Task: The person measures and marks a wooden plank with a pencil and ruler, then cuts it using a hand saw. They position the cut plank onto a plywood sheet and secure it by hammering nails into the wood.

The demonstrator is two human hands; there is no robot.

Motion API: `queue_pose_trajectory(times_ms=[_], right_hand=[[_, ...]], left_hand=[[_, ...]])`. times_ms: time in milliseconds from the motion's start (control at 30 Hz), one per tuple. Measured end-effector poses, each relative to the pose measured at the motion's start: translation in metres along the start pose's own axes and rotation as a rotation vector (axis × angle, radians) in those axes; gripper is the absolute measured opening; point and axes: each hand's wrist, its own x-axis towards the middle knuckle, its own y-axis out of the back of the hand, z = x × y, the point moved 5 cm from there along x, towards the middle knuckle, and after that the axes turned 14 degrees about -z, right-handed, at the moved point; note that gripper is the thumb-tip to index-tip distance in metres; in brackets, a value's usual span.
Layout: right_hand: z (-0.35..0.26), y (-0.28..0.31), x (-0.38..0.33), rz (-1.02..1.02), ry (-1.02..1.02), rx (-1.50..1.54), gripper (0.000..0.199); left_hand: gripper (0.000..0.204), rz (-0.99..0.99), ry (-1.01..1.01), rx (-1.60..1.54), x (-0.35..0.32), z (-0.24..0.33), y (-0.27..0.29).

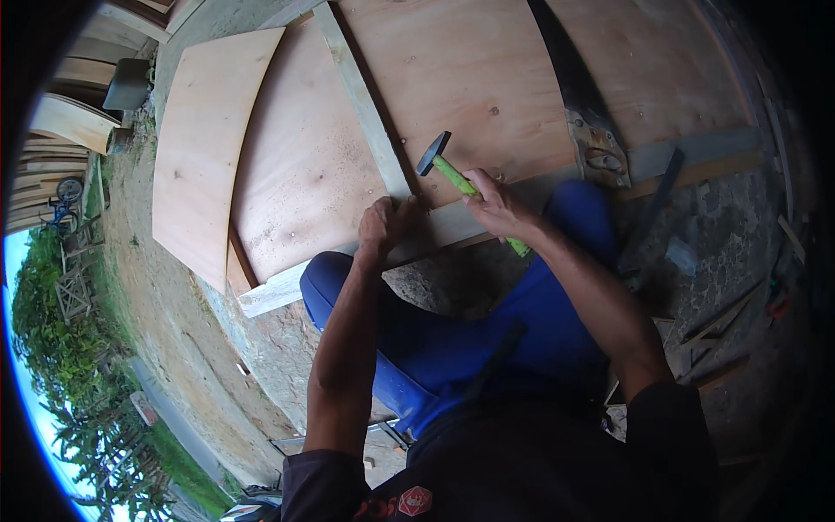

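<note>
My right hand (500, 206) is wrapped round the green handle of a hammer (454, 177). Its dark metal head is raised over the plywood, pointing up and left. My left hand (387, 224) rests where a narrow wooden batten (361, 96) meets the long wooden strip (470, 215) along the near edge of the plywood panel (470, 78). The fingers of that hand are drawn together at the joint. Anything small between them is too hidden to make out. A gap separates the hammer head from my left hand.
A handsaw (596, 143) lies across the panel at the right. One loose curved plywood piece (213, 148) overlaps the panel's left end. My blue-trousered knees (583, 209) are against the near edge. Wood scraps (718, 326) litter the ground at right; a bicycle (65, 200) stands far left.
</note>
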Motion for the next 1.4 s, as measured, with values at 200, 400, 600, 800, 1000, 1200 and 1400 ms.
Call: queue_pose_trajectory(times_ms=[200, 400, 600, 800, 1000, 1200, 1400], right_hand=[[-0.089, 0.013, 0.044, -0.228, 0.223, -0.849, 0.030], [-0.182, -0.047, 0.118, -0.237, 0.414, -1.605, 0.016], [-0.177, -0.075, 0.144, -0.474, 0.291, -1.762, 0.026], [-0.176, -0.072, 0.144, -0.519, 0.192, -1.757, 0.022], [-0.162, -0.028, 0.117, -0.395, 0.088, -1.291, 0.024], [-0.038, 0.019, 0.039, 0.005, 0.170, -0.371, 0.046], [-0.084, 0.030, 0.047, -0.134, 0.186, -0.656, 0.044]], left_hand=[[0.038, -0.052, 0.038, -0.202, -0.014, -0.024, -0.012], [0.035, 0.017, 0.059, -0.317, -0.018, -0.015, -0.016], [0.033, 0.028, 0.030, -0.401, -0.013, -0.021, -0.021], [0.033, 0.025, 0.012, -0.379, -0.006, -0.024, -0.024], [0.034, -0.029, -0.005, -0.361, -0.019, -0.012, -0.014], [0.035, -0.039, -0.033, -0.183, -0.007, -0.010, -0.010], [0.037, -0.060, -0.063, -0.128, -0.007, -0.008, -0.012]])
